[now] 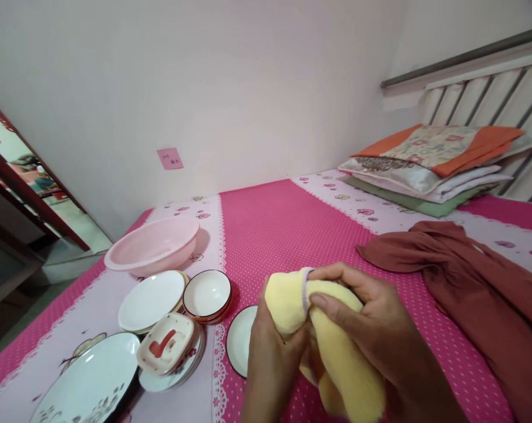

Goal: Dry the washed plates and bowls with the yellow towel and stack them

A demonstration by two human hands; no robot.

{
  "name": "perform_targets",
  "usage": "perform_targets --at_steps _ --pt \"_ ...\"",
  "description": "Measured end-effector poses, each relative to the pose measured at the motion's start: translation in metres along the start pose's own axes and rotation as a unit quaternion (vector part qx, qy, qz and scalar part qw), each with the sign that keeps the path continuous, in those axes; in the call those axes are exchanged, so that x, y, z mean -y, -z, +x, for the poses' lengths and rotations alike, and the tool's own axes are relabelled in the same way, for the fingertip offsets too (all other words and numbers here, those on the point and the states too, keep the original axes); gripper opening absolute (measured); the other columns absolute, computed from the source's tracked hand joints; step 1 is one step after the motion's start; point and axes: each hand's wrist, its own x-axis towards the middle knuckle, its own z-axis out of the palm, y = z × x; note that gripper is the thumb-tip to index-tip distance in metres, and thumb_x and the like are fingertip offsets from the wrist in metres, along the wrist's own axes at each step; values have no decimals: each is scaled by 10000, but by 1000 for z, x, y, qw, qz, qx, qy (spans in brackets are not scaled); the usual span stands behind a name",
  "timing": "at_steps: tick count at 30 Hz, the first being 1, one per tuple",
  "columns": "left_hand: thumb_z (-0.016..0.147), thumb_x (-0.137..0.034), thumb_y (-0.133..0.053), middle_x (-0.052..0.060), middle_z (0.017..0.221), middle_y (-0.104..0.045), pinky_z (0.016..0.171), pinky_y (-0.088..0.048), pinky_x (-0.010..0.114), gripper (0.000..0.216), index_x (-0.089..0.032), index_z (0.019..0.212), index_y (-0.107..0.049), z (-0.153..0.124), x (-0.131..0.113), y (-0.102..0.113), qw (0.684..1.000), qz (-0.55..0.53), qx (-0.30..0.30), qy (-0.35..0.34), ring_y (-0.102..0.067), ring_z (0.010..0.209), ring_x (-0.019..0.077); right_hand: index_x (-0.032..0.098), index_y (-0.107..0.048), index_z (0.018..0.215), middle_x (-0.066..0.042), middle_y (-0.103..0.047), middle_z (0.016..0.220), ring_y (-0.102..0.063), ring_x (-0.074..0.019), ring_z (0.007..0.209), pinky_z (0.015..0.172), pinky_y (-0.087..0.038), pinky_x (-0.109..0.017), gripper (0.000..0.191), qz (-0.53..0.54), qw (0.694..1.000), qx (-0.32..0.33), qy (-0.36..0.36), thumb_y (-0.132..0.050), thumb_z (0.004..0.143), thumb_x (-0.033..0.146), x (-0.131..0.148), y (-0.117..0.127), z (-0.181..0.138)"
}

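Observation:
Both my hands hold a soft yellow cloth (336, 358) low in the middle of the view, above a pink dotted bedspread (283, 229). My left hand (270, 358) grips the cloth from below and the left, fingers closed into it. My right hand (371, 323) wraps over the top, thumb pressing the cloth. Whatever may be inside the cloth is hidden. A small white plate with a dark rim (239, 341) lies just left of my left hand, partly hidden by it.
Dishes lie at the left: a pink basin (154, 244), a white plate (151, 299), a red-rimmed bowl (207, 295), a small patterned dish (167, 343), a large plate (90, 385). A brown garment (477, 288) lies right. Stacked pillows (433, 167) rest by the headboard.

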Motion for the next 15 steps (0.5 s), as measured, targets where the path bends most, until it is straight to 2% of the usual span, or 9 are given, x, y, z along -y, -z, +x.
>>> perform_targets --at_steps 2,4,7,9,10,12,13,15 --pt "760 -136 -711 94 1228 -760 950 -552 388 664 -213 1412 -611 1 -1 -5 996 -77 -27 27 -714 1096 287 221 -756 997 -45 -768 901 -694 -190 729 593 -546 -245 272 -1 1000 8 4 -781 802 409 -5 0 4" --pt "725 -108 -684 79 1152 -787 928 -568 382 585 -197 1303 -680 2 -1 -2 978 -191 -32 82 -729 1070 287 222 -738 1112 -62 -765 943 -708 -209 793 643 -563 -271 393 -2 1000 -18 10 -801 795 447 -18 1 12" --pt "695 -153 -721 81 1034 -816 946 -581 414 393 -186 1083 -774 3 -1 10 902 -391 -8 183 -746 1074 319 209 -678 1235 -96 -744 1044 -709 -246 911 763 -581 -348 554 -43 992 -111 32 -784 800 536 -42 5 28" --pt "710 -215 -761 88 965 -826 967 -583 424 235 -187 939 -806 3 -1 21 843 -485 -10 232 -762 1048 327 198 -682 1185 -125 -731 1110 -694 -278 982 825 -566 -409 534 -132 981 -138 25 -720 838 603 -53 6 34" --pt "731 -248 -776 86 940 -830 978 -583 417 189 -192 907 -816 3 0 26 818 -515 -20 256 -774 1018 317 194 -696 1101 -130 -734 1078 -690 -285 968 821 -556 -427 503 -176 978 -114 10 -656 878 644 -56 6 34" --pt "798 -297 -771 64 930 -839 996 -580 389 167 -218 931 -834 4 1 36 776 -558 -53 290 -796 924 268 192 -691 907 -120 -739 933 -685 -274 865 769 -540 -426 565 -209 977 5 -32 -483 961 715 -56 6 31" --pt "827 -312 -760 54 942 -842 1000 -580 376 174 -231 959 -838 4 1 40 762 -573 -66 295 -801 878 244 191 -680 843 -109 -735 860 -681 -258 804 741 -536 -413 627 -190 977 79 -52 -404 987 735 -55 5 29" --pt "864 -323 -738 50 966 -845 985 -588 350 182 -237 989 -839 4 2 47 757 -592 -68 267 -805 836 222 180 -706 843 -98 -743 798 -684 -233 740 722 -541 -385 702 -113 967 212 -80 -329 1007 749 -54 2 24"
